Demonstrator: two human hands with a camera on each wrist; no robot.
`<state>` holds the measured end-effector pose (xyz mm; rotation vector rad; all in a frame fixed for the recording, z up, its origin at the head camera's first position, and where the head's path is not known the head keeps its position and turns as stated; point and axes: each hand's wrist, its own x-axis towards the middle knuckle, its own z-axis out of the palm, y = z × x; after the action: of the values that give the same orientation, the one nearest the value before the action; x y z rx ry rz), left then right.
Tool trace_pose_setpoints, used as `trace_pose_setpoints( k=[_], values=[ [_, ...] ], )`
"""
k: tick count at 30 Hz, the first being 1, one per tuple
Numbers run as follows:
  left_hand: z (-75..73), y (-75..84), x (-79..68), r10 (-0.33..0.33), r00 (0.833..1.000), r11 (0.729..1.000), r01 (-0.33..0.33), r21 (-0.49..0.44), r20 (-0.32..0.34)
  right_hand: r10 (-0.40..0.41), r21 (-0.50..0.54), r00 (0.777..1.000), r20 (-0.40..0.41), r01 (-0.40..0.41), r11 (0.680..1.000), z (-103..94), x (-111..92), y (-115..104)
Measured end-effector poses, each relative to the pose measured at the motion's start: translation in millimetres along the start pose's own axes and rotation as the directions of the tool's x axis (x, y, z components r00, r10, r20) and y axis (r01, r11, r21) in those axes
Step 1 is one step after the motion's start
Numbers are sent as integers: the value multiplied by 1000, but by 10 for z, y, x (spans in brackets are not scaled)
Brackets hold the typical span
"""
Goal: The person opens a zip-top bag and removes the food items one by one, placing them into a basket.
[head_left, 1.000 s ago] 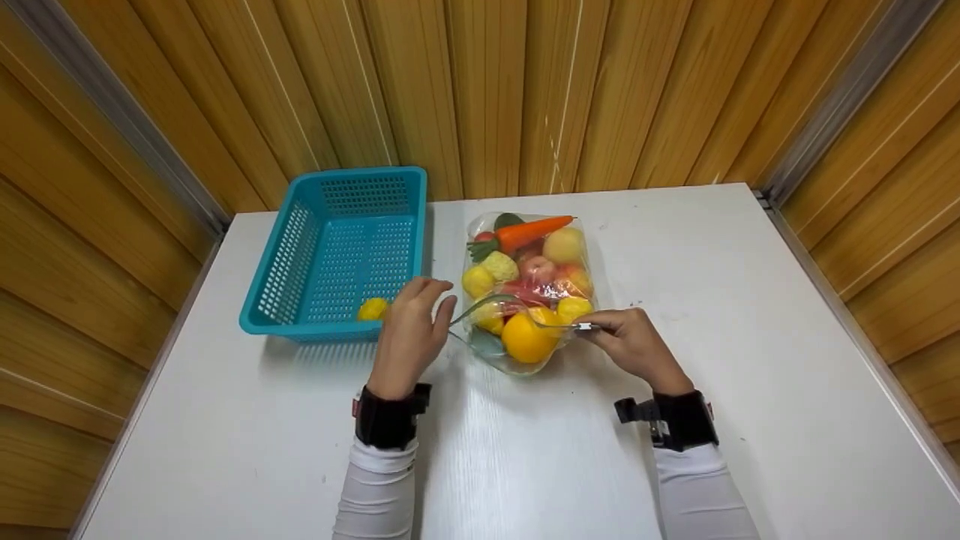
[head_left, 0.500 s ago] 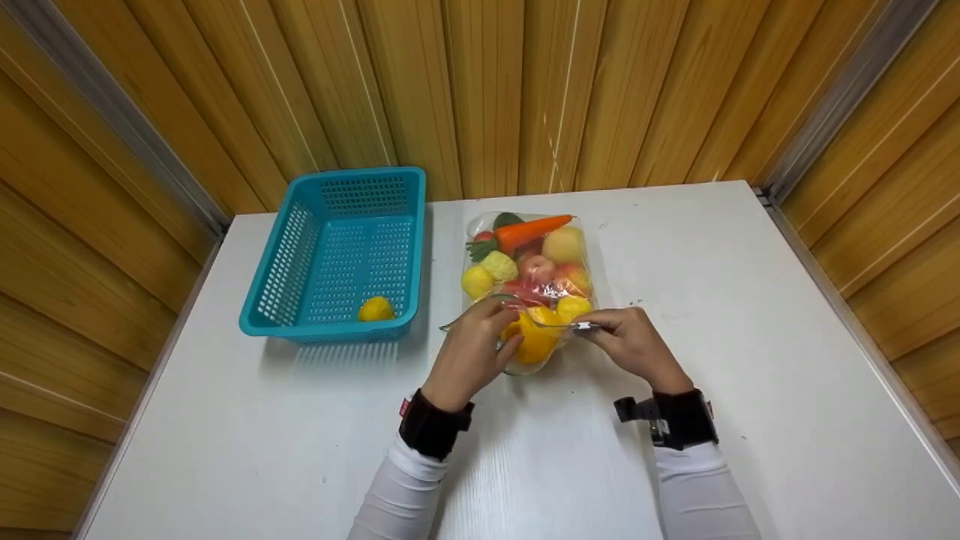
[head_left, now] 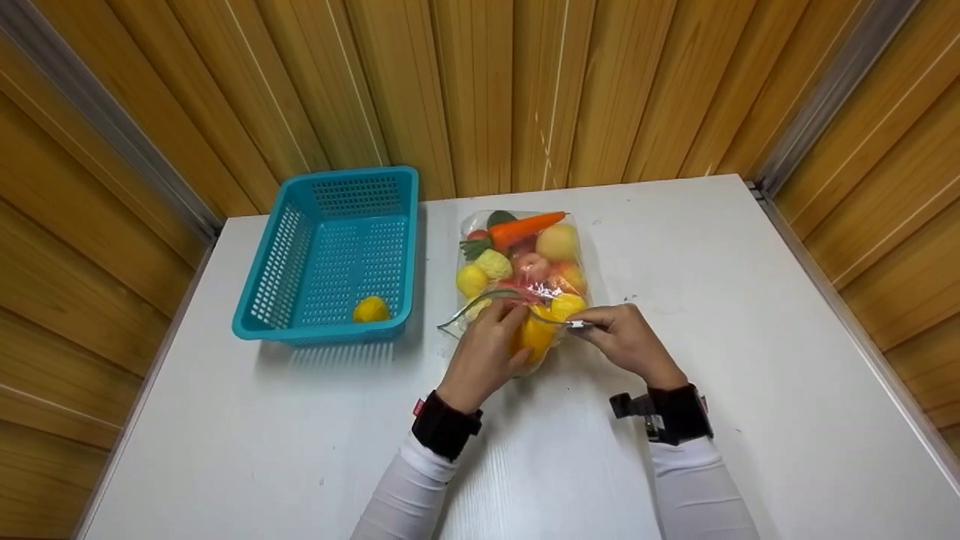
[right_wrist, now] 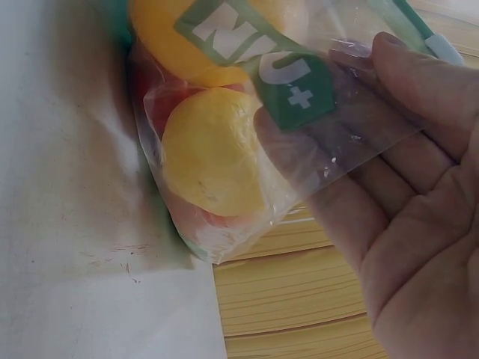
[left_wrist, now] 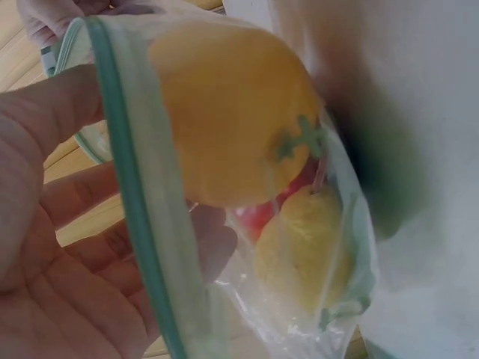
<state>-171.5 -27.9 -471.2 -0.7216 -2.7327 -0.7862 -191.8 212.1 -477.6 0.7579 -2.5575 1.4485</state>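
A clear zip bag (head_left: 517,286) full of toy-like fruit and vegetables lies on the table. My right hand (head_left: 631,341) pinches the bag's mouth near its slider on the right side. The fingers of my left hand (head_left: 484,352) reach in through the bag's mouth, spread beside a large orange (left_wrist: 232,112). In the left wrist view the green zip strip (left_wrist: 127,172) crosses in front of these fingers. A yellow pear-shaped fruit (left_wrist: 305,250) sits below the orange. The right wrist view shows a yellow fruit (right_wrist: 213,153) through the film. A carrot (head_left: 529,229) lies at the bag's far end.
A blue-green perforated basket (head_left: 319,334) stands left of the bag, with one lemon (head_left: 371,309) in its near right corner. Wood-look panels (head_left: 480,97) rise behind the white table (head_left: 675,240).
My left hand has moved right from the basket's near edge to the bag, and its fingers have entered the mouth. My right hand keeps its hold on the bag.
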Motion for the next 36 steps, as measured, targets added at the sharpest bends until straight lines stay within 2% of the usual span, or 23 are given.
trace_pose_setpoints(
  k=[8,12,21,26,31,36],
  values=[
    [90,-8,-14,9,1000,1000,-9,10,27,14,-28,999,47,-13,1000,20,10,16],
    [109,-17,-22,19,999,1000,-19,9,36,28,-9,997,66,-27,1000,26,19,10],
    [126,-29,-4,64,997,998,-64,17,39,34,1,997,65,-34,999,9,-8,3],
    [108,-66,-11,75,996,997,-76,9,47,51,-12,997,58,-50,999,23,-10,23],
    [77,-74,-8,50,997,999,-49,-25,64,47,-6,997,58,-47,999,-10,-15,12],
    [29,-81,-23,59,997,998,-58,-19,40,58,6,997,46,-58,998,-21,-12,-8]
  ],
)
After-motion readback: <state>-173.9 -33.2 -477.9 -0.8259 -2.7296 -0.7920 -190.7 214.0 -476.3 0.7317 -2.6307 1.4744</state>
